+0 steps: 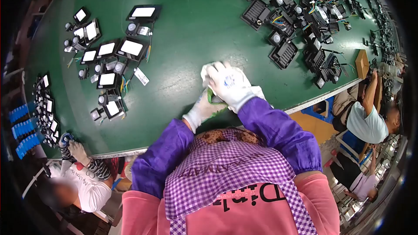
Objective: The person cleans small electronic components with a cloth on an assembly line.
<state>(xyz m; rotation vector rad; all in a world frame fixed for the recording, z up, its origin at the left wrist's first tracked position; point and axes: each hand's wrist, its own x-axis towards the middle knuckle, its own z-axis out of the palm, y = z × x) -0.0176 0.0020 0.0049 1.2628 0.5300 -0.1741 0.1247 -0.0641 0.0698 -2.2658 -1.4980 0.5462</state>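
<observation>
My left hand [203,108], in a white glove with green at its edge, is closed beneath the right one near the table's front edge. What it grips is mostly covered; only a small greyish patch shows between the hands. My right hand [227,82], also gloved in white, is closed over a crumpled white cloth [257,91], which sticks out to the right. Both hands touch each other in front of my checked apron. To their left lie several black floodlights [132,48] with white panels, round sensors and coloured wires.
More floodlights [284,54], many back side up, are heaped at the right of the green table [191,21]. An orange-brown box [361,64] stands at the right edge. At the lower left, a co-worker's gloved hand [79,152] is near another floodlight group [49,105]. Other people sit at right.
</observation>
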